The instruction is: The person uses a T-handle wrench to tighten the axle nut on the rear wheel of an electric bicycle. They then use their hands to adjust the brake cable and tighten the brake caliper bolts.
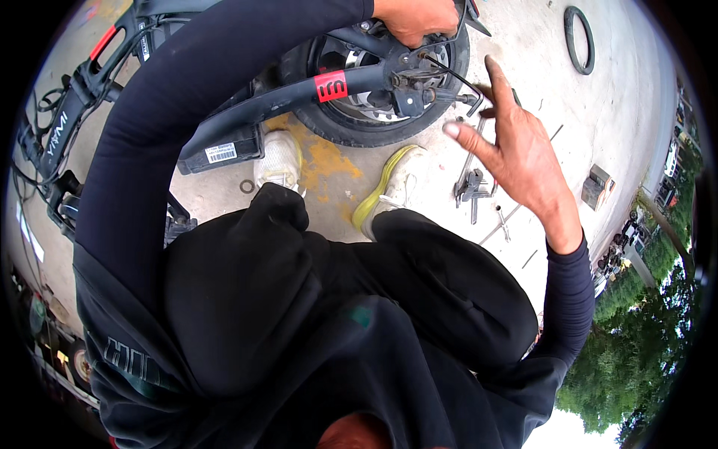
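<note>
A black two-wheeler's wheel point(340, 135) lies in front of me, with a dark frame arm point(288, 93) carrying a red patch running to its hub. At the top of the view my left hand point(420, 21) is closed over the hub area; what its fingers hold is hidden. A bent black hex key point(455, 76) reaches from the axle area towards my right hand point(517, 153). That hand is open, thumb and index finger spread, with its other fingers bent close by the key's end. Whether they touch it I cannot tell.
Metal tools point(471, 187) and a small wrench point(503, 223) lie on the concrete to the right, near a metal block point(596, 187). A black tyre point(578, 41) lies at far right. The frame point(63, 120) stretches left, beside a black labelled box point(224, 153) and a ring point(247, 186).
</note>
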Demonstrator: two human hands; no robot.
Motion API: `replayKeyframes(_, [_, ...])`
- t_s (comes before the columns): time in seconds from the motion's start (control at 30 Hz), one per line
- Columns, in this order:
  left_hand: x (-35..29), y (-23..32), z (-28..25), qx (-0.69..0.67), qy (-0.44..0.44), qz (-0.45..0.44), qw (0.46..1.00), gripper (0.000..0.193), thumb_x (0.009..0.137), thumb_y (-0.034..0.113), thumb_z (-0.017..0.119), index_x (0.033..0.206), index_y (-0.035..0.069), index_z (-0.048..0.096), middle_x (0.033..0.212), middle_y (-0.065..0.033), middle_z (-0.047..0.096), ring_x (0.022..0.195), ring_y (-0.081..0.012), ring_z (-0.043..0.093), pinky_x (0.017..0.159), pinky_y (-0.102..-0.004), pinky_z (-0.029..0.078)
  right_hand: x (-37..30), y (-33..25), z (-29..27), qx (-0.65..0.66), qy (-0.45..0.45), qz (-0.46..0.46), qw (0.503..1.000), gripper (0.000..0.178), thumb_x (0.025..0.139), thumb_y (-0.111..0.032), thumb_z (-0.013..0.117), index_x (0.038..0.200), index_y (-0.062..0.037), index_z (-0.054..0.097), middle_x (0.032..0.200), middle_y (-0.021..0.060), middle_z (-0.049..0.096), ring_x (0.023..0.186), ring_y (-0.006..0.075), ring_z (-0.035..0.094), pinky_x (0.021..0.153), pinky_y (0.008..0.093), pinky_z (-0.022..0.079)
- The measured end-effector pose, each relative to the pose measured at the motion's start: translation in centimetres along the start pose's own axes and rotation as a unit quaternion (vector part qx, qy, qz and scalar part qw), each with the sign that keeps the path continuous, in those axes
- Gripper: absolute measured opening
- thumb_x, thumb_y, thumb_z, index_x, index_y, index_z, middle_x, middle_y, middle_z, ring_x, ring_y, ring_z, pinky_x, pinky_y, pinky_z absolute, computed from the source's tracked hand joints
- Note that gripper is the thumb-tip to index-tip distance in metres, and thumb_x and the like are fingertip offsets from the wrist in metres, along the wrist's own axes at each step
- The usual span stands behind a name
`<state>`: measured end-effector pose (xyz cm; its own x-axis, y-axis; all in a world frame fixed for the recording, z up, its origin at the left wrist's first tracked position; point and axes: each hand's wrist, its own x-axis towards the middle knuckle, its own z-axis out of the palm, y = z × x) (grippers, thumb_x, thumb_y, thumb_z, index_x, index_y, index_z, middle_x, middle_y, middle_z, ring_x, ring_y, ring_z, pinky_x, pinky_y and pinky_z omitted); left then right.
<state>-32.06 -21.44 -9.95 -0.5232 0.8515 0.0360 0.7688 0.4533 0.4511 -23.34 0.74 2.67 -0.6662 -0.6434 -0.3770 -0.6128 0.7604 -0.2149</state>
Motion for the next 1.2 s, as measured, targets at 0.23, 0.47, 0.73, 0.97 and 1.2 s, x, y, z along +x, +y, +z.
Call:
replayKeyframes(0.23, [0.0,0.2,-0.5,0.005,-0.021,-0.029,0.999,0.018,0.072,0.012,0.070,0.085,0.000,0.074,0.082,-0.0228,0.071,0.083,-0.0414,0.071,0.073,-0.0481,0.056,2.2,1.4,0.6,-0.134,0.062,-0.100,0.984,0.027,0.099,-0.025,0.065,0.118,-0.0064,0.068,0.077,0.0098,0.070,0.067,0.0298,0.067,0.063,0.0399,0.055])
replayKeyframes(0.47, [-0.1,0.4,-0.8,-0.034,-0.031,-0.048,0.998,0.018,0.071,0.010,0.070,0.085,0.000,0.073,0.082,-0.0226,0.071,0.083,-0.0416,0.070,0.073,-0.0488,0.056,2.0,1.3,0.1,-0.108,0.102,-0.053,0.987,0.054,0.094,-0.038,0.070,0.131,-0.0005,0.058,0.124,0.0194,0.067,0.103,0.0317,0.070,0.083,0.0373,0.058])
replayKeyframes(0.73, [-0.1,0.0,-0.6,-0.040,-0.005,-0.021,0.999,0.018,0.070,0.011,0.069,0.083,-0.002,0.072,0.080,-0.0240,0.070,0.081,-0.0421,0.070,0.071,-0.0481,0.055,3.0,1.2,-0.6,0.158,-0.059,0.088,0.982,0.031,0.103,-0.029,0.062,0.110,0.0016,0.063,0.071,0.0171,0.068,0.064,0.0330,0.071,0.065,0.0420,0.055])
replayKeyframes(0.97, [-0.3,-0.3,-0.3,-0.028,-0.009,-0.021,0.999,0.017,0.071,0.011,0.068,0.082,-0.002,0.072,0.079,-0.0243,0.069,0.081,-0.0422,0.070,0.071,-0.0477,0.056,1.3,0.6,0.1,-0.136,0.091,-0.167,0.972,0.073,0.090,-0.033,0.075,0.148,0.0003,0.045,0.106,0.0139,0.073,0.094,0.0323,0.072,0.077,0.0385,0.058])
replayKeyframes(1.2, [-0.3,-0.3,-0.5,-0.045,0.010,-0.002,0.999,0.018,0.071,0.011,0.068,0.083,-0.002,0.072,0.081,-0.0245,0.070,0.081,-0.0424,0.070,0.072,-0.0479,0.056,3.2,0.5,-0.7,0.054,-0.004,0.060,0.997,0.041,0.101,-0.034,0.063,0.109,0.0054,0.066,0.082,0.0140,0.072,0.069,0.0232,0.072,0.064,0.0335,0.057])
